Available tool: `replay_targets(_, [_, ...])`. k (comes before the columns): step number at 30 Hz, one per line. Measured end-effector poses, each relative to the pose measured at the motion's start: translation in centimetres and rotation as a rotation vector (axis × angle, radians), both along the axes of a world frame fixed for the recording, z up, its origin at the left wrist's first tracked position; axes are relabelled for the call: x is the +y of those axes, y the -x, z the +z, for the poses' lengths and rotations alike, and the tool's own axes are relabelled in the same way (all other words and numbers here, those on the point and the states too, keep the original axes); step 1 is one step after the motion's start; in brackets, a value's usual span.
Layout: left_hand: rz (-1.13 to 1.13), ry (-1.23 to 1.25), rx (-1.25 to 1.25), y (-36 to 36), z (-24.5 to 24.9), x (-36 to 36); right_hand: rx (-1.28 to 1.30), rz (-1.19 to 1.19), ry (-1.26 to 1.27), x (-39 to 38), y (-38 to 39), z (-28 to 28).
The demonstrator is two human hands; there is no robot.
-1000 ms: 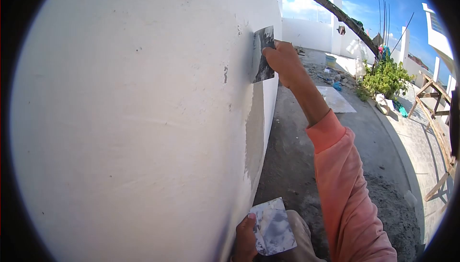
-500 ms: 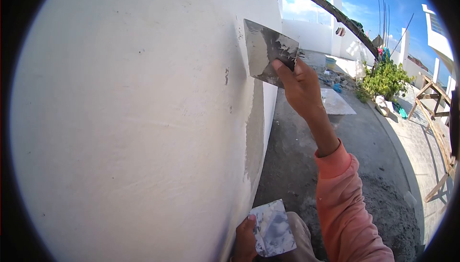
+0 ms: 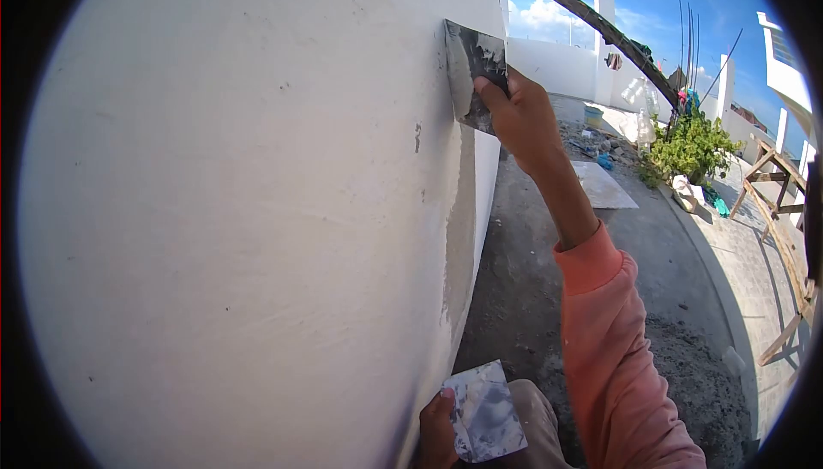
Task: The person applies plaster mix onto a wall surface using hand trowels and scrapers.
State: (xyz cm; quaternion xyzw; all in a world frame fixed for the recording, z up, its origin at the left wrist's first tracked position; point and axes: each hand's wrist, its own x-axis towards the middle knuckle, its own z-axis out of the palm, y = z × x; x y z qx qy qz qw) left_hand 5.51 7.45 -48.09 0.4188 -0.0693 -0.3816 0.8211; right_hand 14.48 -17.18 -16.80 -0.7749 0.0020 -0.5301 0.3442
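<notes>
While scraper [image 3: 468, 62] points left, long side upright, right hand [image 3: 525, 120] gripping

My remote feed carries a salmon-pink sleeve [image 3: 604, 323], a white wall [image 3: 231, 212] speckled with dark spots, and a grey-beige strip [image 3: 460, 220]. I see black and grey smears across the scraper [image 3: 470, 66], white-and-grey mottling on the metal plate [image 3: 489, 413], and a green shrub [image 3: 694, 150].
</notes>
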Motion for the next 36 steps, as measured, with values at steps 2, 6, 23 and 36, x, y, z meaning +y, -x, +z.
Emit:
replay_targets(2, [-0.023,0.028,0.018,-0.2,0.3,0.1,0.010,-0.023,0.074,2.2,1.8,-0.5])
replay_targets(6, [-0.039,0.033,0.016,-0.2,0.3,0.3,-0.075,0.048,0.154,1.8,2.6,-2.0])
replay_targets(23, [-0.073,0.091,0.069,0.1,2.8,0.3,-0.172,-0.047,0.209,5.8,3.3,-5.0])
replay_targets(36, [-0.037,0.041,0.020,0.1,0.9,0.3,-0.004,-0.055,0.056,5.4,1.8,0.2])
